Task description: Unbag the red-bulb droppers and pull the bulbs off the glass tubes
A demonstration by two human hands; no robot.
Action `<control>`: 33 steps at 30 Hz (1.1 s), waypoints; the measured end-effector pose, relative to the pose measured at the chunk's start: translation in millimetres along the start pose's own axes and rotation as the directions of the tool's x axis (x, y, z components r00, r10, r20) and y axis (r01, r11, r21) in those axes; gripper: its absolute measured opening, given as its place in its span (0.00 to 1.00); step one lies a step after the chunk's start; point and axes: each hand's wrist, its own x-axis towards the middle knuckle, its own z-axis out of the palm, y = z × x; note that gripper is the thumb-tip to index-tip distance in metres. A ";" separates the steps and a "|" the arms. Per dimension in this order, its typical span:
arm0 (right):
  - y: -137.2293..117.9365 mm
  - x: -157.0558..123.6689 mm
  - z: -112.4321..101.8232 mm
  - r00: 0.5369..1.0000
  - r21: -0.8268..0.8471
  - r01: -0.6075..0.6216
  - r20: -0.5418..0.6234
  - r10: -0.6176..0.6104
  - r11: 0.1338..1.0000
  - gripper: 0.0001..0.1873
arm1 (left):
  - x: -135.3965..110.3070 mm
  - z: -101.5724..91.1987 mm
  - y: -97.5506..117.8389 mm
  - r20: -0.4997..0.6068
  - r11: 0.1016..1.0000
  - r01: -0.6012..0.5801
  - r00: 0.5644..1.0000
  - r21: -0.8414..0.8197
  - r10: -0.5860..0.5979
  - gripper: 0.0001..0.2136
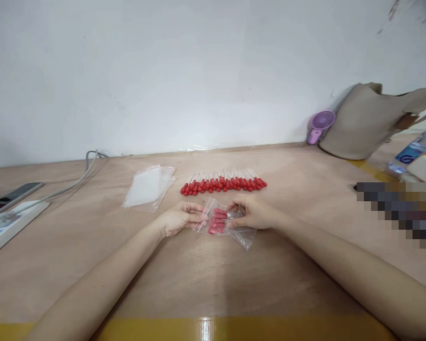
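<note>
Zip bag [210, 214], clear, one: between the hands, over the bench [184, 279]; long axis roughly left to right, zip end [209, 204] left. Contents: red tips [218, 219], lying likewise. Left hand [180, 219]: pinching zip end. Right hand [252, 213]: grasping opposite part. Bottle [418, 146]: blue-marked label [407, 157], wording illegible.

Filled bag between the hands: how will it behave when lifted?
Probably floppy: the bag's thin clear film is wrinkled. It may sag unevenly, since the red tips sit bunched in one part. Possibly slippery too, given the film's glossy highlights.
</note>
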 end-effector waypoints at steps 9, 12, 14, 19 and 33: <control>-14.1 17.9 7.7 0.919 -0.451 0.253 -0.165 -0.359 0.856 0.09 | 2.1 15.2 -4.2 -0.047 0.991 -0.115 0.992 0.069 0.118 0.21; -11.1 25.8 10.3 0.895 -0.557 0.343 -0.051 -0.443 0.756 0.12 | 2.3 19.9 -2.6 -0.049 0.985 -0.138 0.988 0.105 0.143 0.20; -9.0 28.3 11.4 0.901 -0.597 0.347 -0.002 -0.433 0.724 0.12 | 1.7 23.1 -1.9 -0.043 0.978 -0.157 0.986 0.136 0.164 0.17; -5.6 27.5 14.6 0.902 -0.578 0.337 -0.029 -0.432 0.743 0.07 | 0.5 26.5 -2.1 -0.049 0.965 -0.178 0.980 0.193 0.191 0.14; 0.9 27.5 20.2 0.853 -0.550 0.355 -0.141 -0.503 0.756 0.07 | 2.5 22.3 -4.4 0.019 0.954 -0.196 0.980 0.226 0.197 0.16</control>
